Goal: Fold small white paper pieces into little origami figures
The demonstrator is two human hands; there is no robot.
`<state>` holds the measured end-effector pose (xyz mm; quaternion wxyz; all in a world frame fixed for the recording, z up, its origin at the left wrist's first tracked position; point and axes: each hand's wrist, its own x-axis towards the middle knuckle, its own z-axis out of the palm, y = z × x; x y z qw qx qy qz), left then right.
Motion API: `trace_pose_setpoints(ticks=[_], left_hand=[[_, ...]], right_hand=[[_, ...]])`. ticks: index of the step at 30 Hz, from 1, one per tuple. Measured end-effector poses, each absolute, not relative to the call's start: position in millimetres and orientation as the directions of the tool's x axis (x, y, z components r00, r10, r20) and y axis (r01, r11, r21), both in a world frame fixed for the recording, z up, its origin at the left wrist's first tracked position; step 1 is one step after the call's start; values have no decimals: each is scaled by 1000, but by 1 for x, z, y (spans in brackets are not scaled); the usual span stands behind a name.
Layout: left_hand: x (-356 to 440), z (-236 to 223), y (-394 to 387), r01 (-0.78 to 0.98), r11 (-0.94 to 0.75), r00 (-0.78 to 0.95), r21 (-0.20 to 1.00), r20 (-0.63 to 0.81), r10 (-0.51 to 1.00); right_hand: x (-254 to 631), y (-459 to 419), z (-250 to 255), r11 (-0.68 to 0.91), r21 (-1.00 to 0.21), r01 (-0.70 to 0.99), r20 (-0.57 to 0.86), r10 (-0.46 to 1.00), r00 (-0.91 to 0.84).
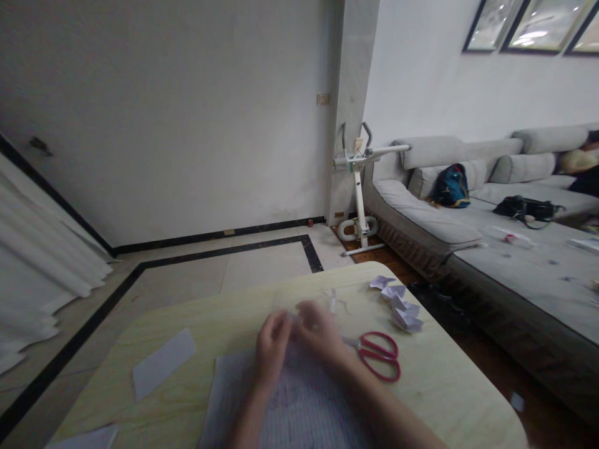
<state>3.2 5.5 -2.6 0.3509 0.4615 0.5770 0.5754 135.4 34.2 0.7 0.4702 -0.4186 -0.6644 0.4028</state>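
My left hand (270, 349) and my right hand (322, 330) meet above the middle of the table, fingers closed in a pinch. Between the fingertips is a small piece of white paper (292, 317), blurred and mostly covered, so its shape does not show. Beneath my forearms lies a large lined sheet (299, 405) with writing on it. Scissors with red handles (380, 357) rest just right of my right hand, their blades partly hidden behind it. Thin paper scraps (333, 302) lie beyond my hands. Several folded white paper shapes (397, 302) form a row at the far right.
A white paper rectangle (163, 365) lies on the wooden table (449, 374) at left, another paper (88, 438) near the lower left corner. Past the table stand exercise equipment (359, 199) and a grey sofa (425, 218) with bags. A person (583, 163) is at the far right.
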Motion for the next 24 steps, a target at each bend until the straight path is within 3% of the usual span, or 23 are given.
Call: trace_pose_setpoints(ticks=[20, 24], left_hand=[[2, 3, 2, 130, -119, -343, 984, 157, 926], [-1, 1, 1, 263, -108, -307, 959, 189, 933]], right_hand=[[137, 36, -1, 403, -848, 344, 353, 914, -199], [136, 37, -3, 442, -809, 388, 399, 897, -190]])
